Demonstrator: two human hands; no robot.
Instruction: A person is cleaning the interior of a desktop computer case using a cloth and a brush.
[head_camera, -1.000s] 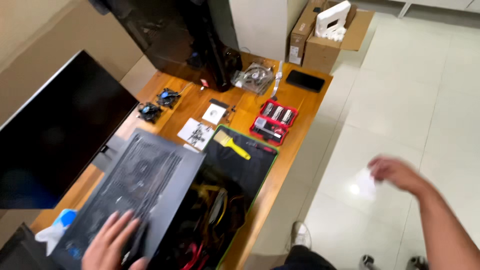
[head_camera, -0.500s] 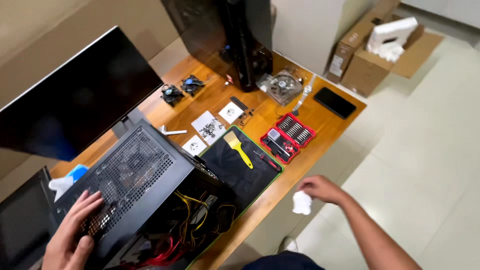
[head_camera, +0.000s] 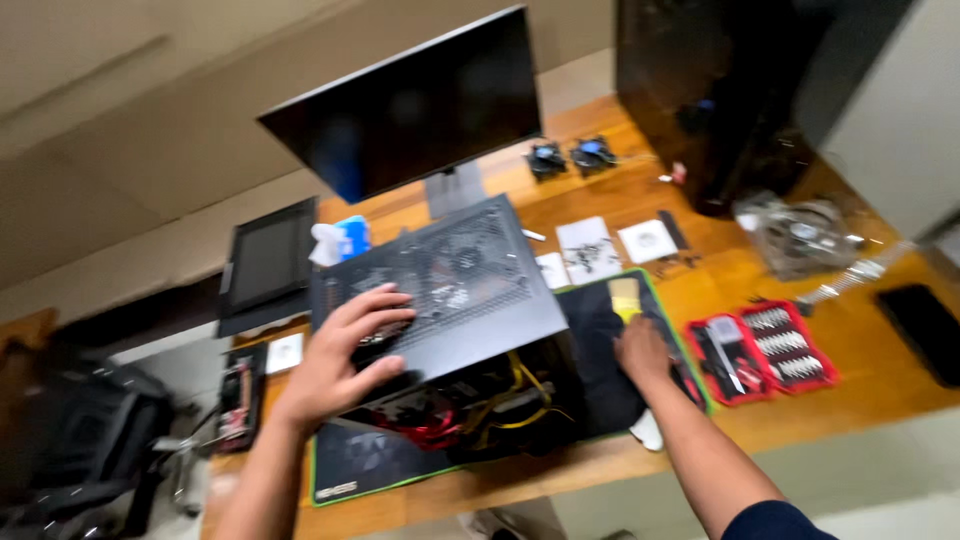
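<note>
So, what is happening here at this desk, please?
A person works on an open computer case lying on a wooden desk. The left hand lies flat on the case's grilled side panel. The right hand rests on the dark green-edged mat just beside the case, with something white under the wrist. Yellow and red cables show inside the case. A red screwdriver bit set lies open to the right, and a monitor stands behind.

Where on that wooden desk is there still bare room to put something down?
Bare wood shows along the front edge below the red screwdriver kit, and between it and the black phone. Around the computer case, under the left hand, and right hand, it's crowded.
</note>
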